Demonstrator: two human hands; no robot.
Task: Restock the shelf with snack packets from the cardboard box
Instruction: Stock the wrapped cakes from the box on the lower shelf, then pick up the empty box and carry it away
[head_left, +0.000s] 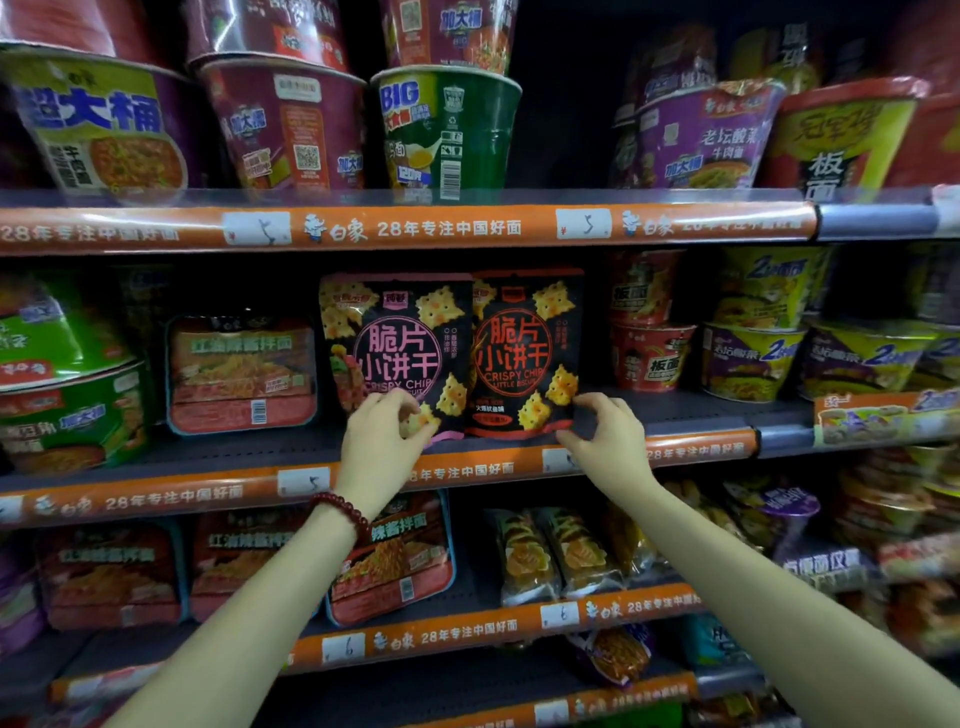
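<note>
Two black crispy-chip packets stand upright side by side on the middle shelf (691, 413). The one with pink print (397, 348) is on the left, the one with red print (524, 348) on the right. My left hand (382, 447), with a bead bracelet on the wrist, pinches the bottom edge of the pink-print packet. My right hand (605, 434) pinches the lower right corner of the red-print packet. The cardboard box is out of view.
Flat noodle trays (241, 374) stand left of the packets and red noodle cups (649, 353) right of them. Big noodle buckets (447, 130) fill the shelf above. Trays and bagged snacks (556, 556) sit on the shelf below. Orange price strips run along each shelf edge.
</note>
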